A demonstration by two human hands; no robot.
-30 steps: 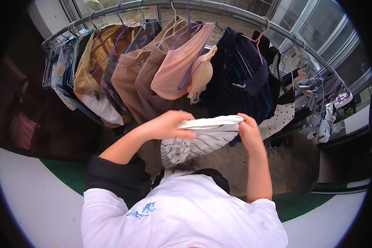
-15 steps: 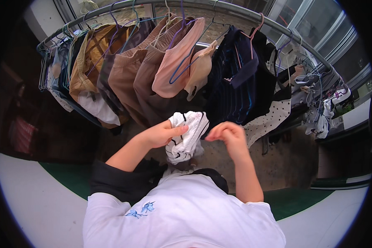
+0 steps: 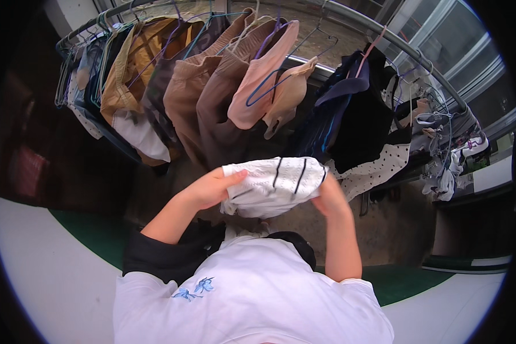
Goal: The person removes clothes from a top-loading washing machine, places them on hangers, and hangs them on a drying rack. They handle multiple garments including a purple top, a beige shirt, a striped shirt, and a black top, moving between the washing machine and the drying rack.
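Observation:
A white knit garment with thin black stripes stretches between my hands in front of my chest; what kind of garment it is does not show. My left hand is closed on its left end, thumb lying on top of the cloth. At the other end my right hand grips the edge, its fingers partly hidden by the fabric and slightly blurred. Just beyond the cloth hang a peach bra, a pink garment and a dark blue striped garment.
A curved metal rail spans the far side, loaded with clothes on hangers. Brown trousers and a mustard garment hang at the left. A polka-dot cloth and a cluster of small laundry hang to the right.
My right hand has moved from beside the garment onto its right edge. The bunched cloth is now spread wider between both hands. The view has shifted slightly.

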